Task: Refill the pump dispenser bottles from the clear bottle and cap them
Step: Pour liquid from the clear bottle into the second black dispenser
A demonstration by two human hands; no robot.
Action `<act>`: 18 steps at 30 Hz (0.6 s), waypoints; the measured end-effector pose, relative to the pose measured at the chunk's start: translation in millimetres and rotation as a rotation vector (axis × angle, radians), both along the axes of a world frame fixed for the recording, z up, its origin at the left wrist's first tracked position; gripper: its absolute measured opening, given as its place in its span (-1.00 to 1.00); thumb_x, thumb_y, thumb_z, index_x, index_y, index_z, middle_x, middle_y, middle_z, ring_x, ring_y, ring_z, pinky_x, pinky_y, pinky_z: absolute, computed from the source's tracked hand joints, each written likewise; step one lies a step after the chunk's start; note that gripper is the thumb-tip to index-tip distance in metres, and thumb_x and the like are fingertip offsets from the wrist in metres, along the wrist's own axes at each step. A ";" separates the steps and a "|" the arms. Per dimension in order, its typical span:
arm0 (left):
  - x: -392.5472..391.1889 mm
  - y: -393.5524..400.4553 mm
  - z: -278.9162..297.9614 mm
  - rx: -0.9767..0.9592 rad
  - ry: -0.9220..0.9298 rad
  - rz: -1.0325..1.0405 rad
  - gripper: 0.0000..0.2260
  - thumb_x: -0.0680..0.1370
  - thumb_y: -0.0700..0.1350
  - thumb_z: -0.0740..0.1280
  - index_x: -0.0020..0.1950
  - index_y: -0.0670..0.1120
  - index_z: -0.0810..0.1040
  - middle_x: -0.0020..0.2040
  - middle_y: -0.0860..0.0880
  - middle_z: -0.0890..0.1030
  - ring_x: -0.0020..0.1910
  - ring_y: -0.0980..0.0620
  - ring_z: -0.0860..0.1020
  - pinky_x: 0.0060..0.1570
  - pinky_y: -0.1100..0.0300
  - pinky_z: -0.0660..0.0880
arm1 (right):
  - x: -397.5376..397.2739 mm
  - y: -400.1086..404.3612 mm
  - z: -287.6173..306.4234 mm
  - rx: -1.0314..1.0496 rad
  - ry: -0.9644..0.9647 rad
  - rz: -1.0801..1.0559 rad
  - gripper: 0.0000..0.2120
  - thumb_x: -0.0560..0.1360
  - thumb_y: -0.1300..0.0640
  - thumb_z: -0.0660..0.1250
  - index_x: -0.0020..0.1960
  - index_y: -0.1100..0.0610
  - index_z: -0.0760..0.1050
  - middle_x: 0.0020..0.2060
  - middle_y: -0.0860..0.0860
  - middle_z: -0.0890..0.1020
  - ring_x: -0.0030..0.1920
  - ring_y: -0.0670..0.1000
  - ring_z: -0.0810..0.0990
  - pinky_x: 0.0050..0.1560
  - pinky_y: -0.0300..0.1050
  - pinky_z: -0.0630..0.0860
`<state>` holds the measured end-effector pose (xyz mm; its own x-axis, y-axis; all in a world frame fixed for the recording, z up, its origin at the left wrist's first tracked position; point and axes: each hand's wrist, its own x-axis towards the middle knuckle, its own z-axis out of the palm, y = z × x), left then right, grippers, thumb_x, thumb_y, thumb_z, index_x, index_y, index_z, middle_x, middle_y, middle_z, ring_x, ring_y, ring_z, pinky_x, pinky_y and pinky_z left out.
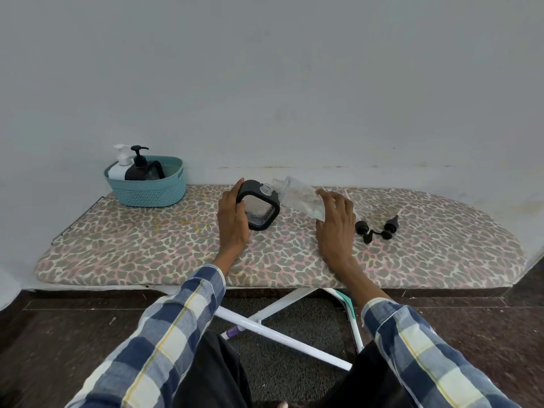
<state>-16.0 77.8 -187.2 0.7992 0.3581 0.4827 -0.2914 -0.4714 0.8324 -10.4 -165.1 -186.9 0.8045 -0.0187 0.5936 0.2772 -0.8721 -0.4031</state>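
A square dispenser bottle (260, 209) with a black frame and an uncapped neck stands on the ironing board (147, 248), tilted a little. My left hand (232, 219) grips its left side. My right hand (334, 219) holds a clear bottle (297, 195), tipped to the left with its open mouth right beside the dispenser's neck. A little liquid lies in the clear bottle's lower end. Two black pump caps (375, 228) lie loose on the board to the right of my right hand.
A teal basket (150, 189) at the board's back left holds a white pump bottle (119, 166) and a black pump bottle (141, 169). A wall rises directly behind the board. White folding legs (279, 337) and dark floor show below the front edge.
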 end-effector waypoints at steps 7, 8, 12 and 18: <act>0.2 -0.1 1.8 0.014 0.027 0.002 -0.51 0.69 -0.05 0.09 0.62 0.12 0.42 0.37 0.18 0.45 0.33 0.17 0.41 0.35 0.10 0.36 | 1.9 0.7 2.3 -0.031 0.022 -0.017 -0.19 0.39 0.43 0.45 0.50 -0.09 0.32 0.41 0.00 0.44 0.43 0.13 0.37 0.29 0.17 0.50; 0.4 0.2 2.1 0.017 0.025 0.001 -0.52 0.69 -0.05 0.09 0.62 0.12 0.43 0.37 0.17 0.46 0.33 0.14 0.42 0.36 0.08 0.37 | 2.5 -0.7 3.5 -0.036 0.019 -0.010 -0.20 0.39 0.44 0.44 0.50 -0.08 0.32 0.40 0.01 0.44 0.42 0.14 0.37 0.27 0.16 0.51; 1.3 0.7 1.2 0.028 0.017 -0.010 -0.56 0.72 -0.08 0.12 0.60 0.13 0.43 0.35 0.12 0.48 0.33 0.08 0.44 0.35 0.05 0.39 | 2.5 -8.8 10.0 -0.079 -0.009 0.015 -0.23 0.38 0.45 0.41 0.47 -0.05 0.35 0.40 0.01 0.47 0.42 0.16 0.37 0.24 0.18 0.51; -1.7 -2.0 2.8 0.032 0.023 -0.008 -0.53 0.69 -0.06 0.10 0.60 0.08 0.44 0.39 0.06 0.48 0.35 0.07 0.42 0.33 0.13 0.34 | 6.1 -15.7 15.8 -0.123 0.008 0.035 -0.21 0.38 0.48 0.41 0.49 -0.04 0.33 0.45 0.00 0.47 0.44 0.17 0.34 0.26 0.23 0.51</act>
